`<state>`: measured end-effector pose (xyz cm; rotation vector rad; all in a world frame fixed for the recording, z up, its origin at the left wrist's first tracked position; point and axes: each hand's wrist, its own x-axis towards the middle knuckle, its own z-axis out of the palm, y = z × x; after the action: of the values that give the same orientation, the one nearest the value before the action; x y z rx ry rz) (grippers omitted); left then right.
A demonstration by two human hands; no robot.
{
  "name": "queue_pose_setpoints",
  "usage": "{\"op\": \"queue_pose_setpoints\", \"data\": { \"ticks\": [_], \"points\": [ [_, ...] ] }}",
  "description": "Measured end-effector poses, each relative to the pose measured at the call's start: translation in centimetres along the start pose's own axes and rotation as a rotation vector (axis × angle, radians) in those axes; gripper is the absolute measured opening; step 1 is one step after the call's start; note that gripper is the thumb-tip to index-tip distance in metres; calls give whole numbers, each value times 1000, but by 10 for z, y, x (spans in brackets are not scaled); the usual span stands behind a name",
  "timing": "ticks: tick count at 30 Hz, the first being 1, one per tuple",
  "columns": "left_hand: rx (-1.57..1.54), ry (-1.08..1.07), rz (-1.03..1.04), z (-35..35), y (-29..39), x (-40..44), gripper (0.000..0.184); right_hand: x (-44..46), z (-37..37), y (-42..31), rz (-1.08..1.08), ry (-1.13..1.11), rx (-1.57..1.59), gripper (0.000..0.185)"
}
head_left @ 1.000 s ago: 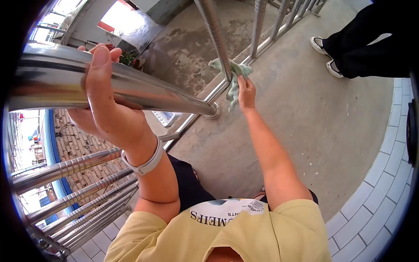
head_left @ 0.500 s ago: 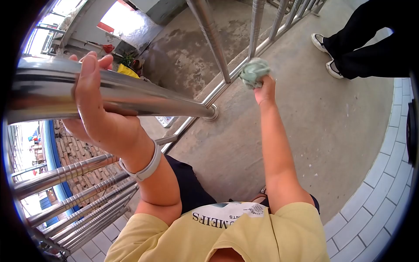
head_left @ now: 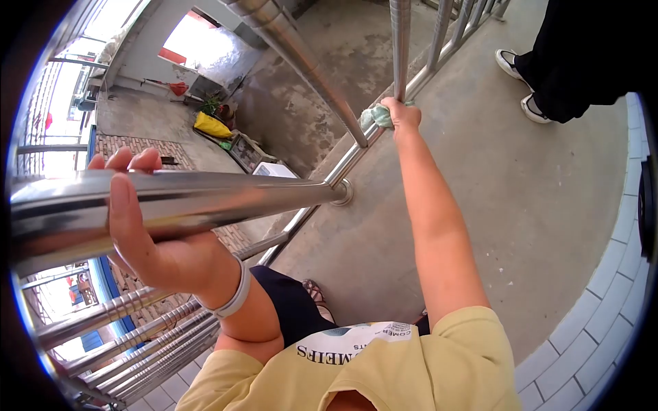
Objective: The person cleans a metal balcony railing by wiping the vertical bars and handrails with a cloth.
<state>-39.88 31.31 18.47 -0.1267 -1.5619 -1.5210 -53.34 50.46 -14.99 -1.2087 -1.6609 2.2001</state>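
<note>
My left hand is wrapped around a thick shiny metal post of the railing, thumb on the near side and fingertips showing over the far side. A light band circles that wrist. Out ahead, my right hand grips a crumpled pale green cloth. The cloth lies against the railing's bottom rail, between two thin upright bars. Part of the cloth is hidden beneath my fingers.
Another person in black trousers and light shoes stands at the upper right on the concrete floor. White tiles line the right edge. Beyond the railing lie a yellow bag and a lower concrete yard.
My right hand has brought the cloth left and onto the bottom rail, from above the floor beside it. The left hand still holds the post, which now appears lower in view.
</note>
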Motion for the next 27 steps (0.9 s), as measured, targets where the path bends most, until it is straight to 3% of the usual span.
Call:
{"op": "queue_pose_setpoints", "data": {
  "ticks": [2, 4, 6, 8, 12, 14, 17, 20, 24, 26, 27],
  "points": [
    [-24, -11, -33, 0, 1, 0, 45, -15, -7, -4, 43, -236, 400, 24],
    [-20, -2, -28, 2, 0, 0, 45, -13, -13, -2, 107, -357, 464, 21],
    [-15, 23, -15, 1, 0, 0, 45, -12, -10, 2, 149, -550, 729, 20],
    [19, -11, 32, 1, -2, -1, 43, -10, -8, 6, 135, -569, 695, 21],
    [89, -17, 147, 4, -4, -6, 41, -27, -4, 19, 197, -793, 950, 26],
    [166, 38, 88, 4, 0, -6, 43, -50, -4, 9, 207, -669, 968, 30],
    [-61, -11, 63, 6, 0, -3, 48, -59, 1, 29, 246, -610, 877, 32],
    [6, -104, 105, -2, 0, 2, 31, -56, 6, 53, 341, -638, 810, 26],
    [-73, -69, 49, -1, 3, -1, 31, -69, 6, 59, 345, -711, 781, 21],
    [-136, -44, 27, -2, 5, 0, 32, -95, 5, 41, 373, -622, 769, 25],
    [-127, -61, 28, -4, 3, 0, 32, -100, 13, 39, 393, -448, 742, 39]
  ]
}}
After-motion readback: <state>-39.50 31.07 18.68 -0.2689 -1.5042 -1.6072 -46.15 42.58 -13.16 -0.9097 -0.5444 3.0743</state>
